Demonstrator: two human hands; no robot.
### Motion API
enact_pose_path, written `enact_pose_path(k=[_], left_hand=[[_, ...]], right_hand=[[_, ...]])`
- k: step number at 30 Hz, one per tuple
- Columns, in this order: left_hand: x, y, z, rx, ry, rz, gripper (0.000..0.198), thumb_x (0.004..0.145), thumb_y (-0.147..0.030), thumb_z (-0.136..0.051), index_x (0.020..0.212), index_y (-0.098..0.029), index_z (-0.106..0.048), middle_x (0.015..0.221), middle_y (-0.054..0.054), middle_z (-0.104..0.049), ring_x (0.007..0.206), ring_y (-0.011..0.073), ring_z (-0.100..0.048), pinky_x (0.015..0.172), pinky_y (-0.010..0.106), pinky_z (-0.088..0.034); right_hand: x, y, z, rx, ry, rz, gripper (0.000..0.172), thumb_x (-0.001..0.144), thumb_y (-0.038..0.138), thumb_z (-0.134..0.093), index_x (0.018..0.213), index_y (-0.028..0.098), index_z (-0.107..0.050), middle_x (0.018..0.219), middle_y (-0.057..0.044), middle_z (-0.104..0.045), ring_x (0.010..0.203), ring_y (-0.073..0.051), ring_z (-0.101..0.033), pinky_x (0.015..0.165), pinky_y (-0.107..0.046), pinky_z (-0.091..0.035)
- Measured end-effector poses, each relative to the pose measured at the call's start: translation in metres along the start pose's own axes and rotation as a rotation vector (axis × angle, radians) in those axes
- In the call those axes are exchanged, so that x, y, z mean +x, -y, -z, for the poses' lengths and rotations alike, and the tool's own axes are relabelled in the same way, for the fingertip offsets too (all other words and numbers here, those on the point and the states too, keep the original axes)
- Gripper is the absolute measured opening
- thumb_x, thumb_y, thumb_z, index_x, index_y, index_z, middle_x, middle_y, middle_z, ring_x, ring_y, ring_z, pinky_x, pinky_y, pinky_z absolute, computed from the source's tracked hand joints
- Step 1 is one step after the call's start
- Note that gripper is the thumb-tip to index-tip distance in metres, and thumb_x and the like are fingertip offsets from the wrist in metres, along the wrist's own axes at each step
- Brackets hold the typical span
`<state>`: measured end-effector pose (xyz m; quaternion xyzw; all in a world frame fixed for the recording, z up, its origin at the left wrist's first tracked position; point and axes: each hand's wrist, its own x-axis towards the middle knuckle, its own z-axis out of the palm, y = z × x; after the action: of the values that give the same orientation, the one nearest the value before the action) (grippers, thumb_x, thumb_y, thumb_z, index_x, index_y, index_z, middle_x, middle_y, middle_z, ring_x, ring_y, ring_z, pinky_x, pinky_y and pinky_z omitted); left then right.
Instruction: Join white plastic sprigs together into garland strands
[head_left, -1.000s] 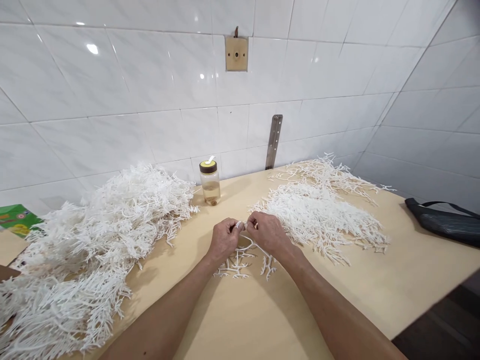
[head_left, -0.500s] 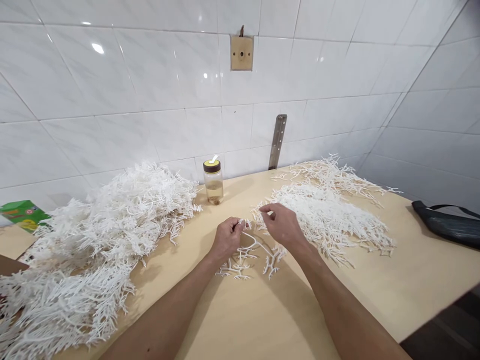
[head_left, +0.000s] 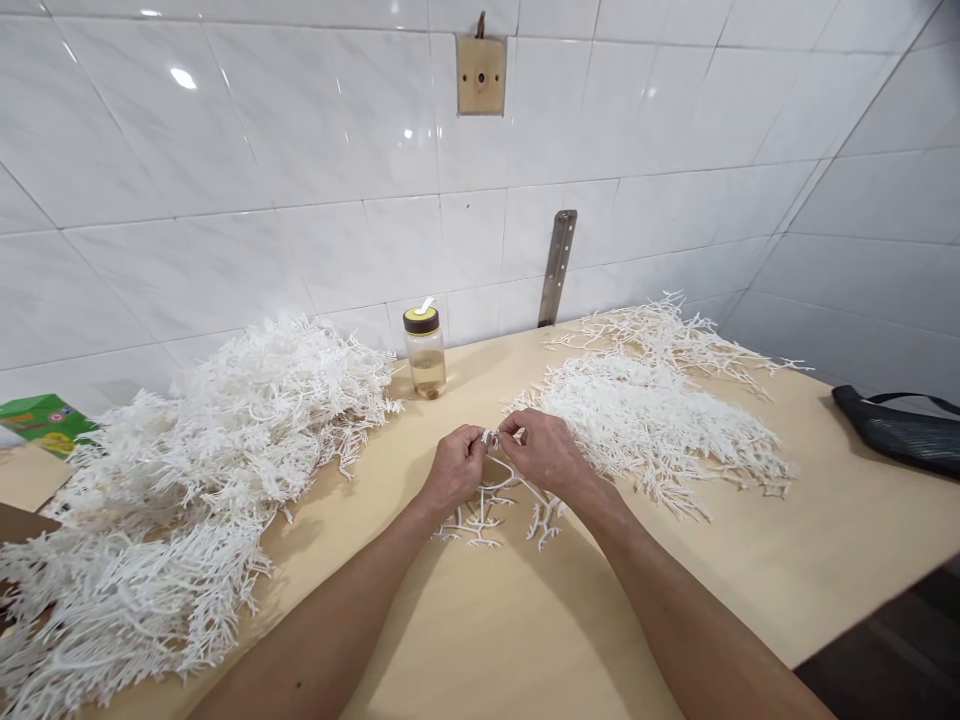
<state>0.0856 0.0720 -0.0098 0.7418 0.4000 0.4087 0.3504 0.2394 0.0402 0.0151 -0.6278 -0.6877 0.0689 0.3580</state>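
Observation:
Between my hands is a white branching plastic sprig (head_left: 501, 487), its forked twigs spreading down toward the tabletop. My left hand (head_left: 456, 465) pinches its upper end between thumb and fingers. My right hand (head_left: 541, 450) is closed in a pinch at the same end, its fingertips at the small tips beside my left thumb. What exactly lies between the right fingertips is too small to make out fully. To the right lies a flat pile of similar white sprigs (head_left: 652, 425); a larger, fluffier heap of white sprigs (head_left: 247, 430) covers the left side.
A lidded jar (head_left: 427, 360) with pale liquid stands near the wall. Behind it a metal strip (head_left: 557, 268) leans on the tiles. Loose thin white branches (head_left: 675, 340) lie at the back right. A black bag (head_left: 900, 430) rests at the right edge, a green box (head_left: 49, 422) at far left.
My right hand has moved left and its fingertips now meet the sprig's end beside my left hand. The left hand keeps its pinch. The view has tilted slightly downward.

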Motion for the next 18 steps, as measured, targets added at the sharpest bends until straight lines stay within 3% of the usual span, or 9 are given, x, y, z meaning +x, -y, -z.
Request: enact_pose_path(k=[8,14,18], left_hand=[[0.0,-0.004,0.0,0.067,-0.006,-0.001,0.021,0.082,-0.022,-0.049,0.062,-0.019,-0.054,0.058,-0.002,-0.049,0.062,0.0134,-0.045,0.064,0.025,-0.037],[0.002,0.0,-0.001,0.11,-0.002,-0.046,0.022,0.08,-0.016,-0.047,0.058,-0.019,-0.052,0.061,-0.001,-0.054,0.062,0.0137,-0.048,0.065,0.026,-0.038],[0.001,-0.001,0.001,0.095,-0.02,-0.042,0.022,0.081,-0.018,-0.048,0.061,-0.019,-0.056,0.064,0.0,-0.057,0.065,0.0138,-0.051,0.067,0.026,-0.039]], right_hand=[[-0.001,0.007,-0.001,0.052,0.078,-0.189,0.012,0.072,0.02,-0.057,0.064,0.02,-0.067,0.069,0.0,-0.07,0.064,-0.015,-0.059,0.06,-0.025,-0.039],[0.001,0.01,-0.01,-0.108,0.051,-0.162,0.014,0.074,0.016,-0.056,0.063,0.02,-0.065,0.066,-0.003,-0.068,0.062,-0.016,-0.057,0.059,-0.026,-0.035],[0.003,0.0,-0.011,-0.247,-0.006,-0.104,0.015,0.079,0.014,-0.052,0.071,0.018,-0.064,0.074,-0.007,-0.068,0.066,-0.018,-0.057,0.06,-0.028,-0.033]])
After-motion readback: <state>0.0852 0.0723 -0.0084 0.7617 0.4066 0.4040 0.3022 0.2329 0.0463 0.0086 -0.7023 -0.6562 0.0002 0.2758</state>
